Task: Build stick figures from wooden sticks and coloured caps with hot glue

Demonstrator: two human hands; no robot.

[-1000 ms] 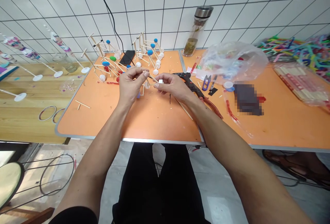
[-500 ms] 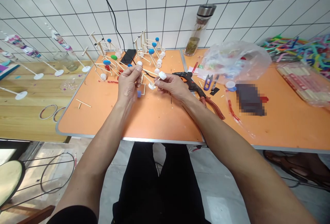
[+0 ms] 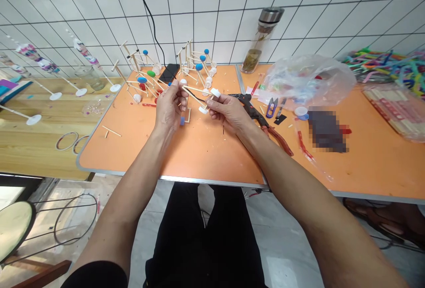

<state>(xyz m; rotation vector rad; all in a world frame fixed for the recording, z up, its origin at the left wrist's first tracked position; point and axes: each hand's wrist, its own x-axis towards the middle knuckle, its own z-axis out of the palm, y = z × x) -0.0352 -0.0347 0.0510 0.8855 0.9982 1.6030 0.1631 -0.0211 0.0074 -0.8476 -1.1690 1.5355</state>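
Note:
Above the orange table (image 3: 199, 155), both hands hold one small stick model (image 3: 195, 98) made of thin wooden sticks with white caps on their ends and a blue cap (image 3: 182, 121) hanging below. My left hand (image 3: 170, 107) is closed round the sticks at the model's left side. My right hand (image 3: 226, 112) pinches the right end, where two white caps (image 3: 215, 93) sit at the fingertips. Several similar stick models (image 3: 195, 69) with blue, green and red caps stand just behind the hands.
A black glue gun (image 3: 247, 102), red-handled pliers (image 3: 279, 140), blue snips (image 3: 272, 106) and a clear plastic bag (image 3: 307, 82) lie to the right. A glass bottle (image 3: 262, 40) and a black phone (image 3: 168, 73) stand near the tiled wall. Loose sticks (image 3: 111, 131) lie on the left.
The stick model has been lifted and turned between the hands; the white caps came up at my right fingertips. Both hands shifted slightly right and up in view.

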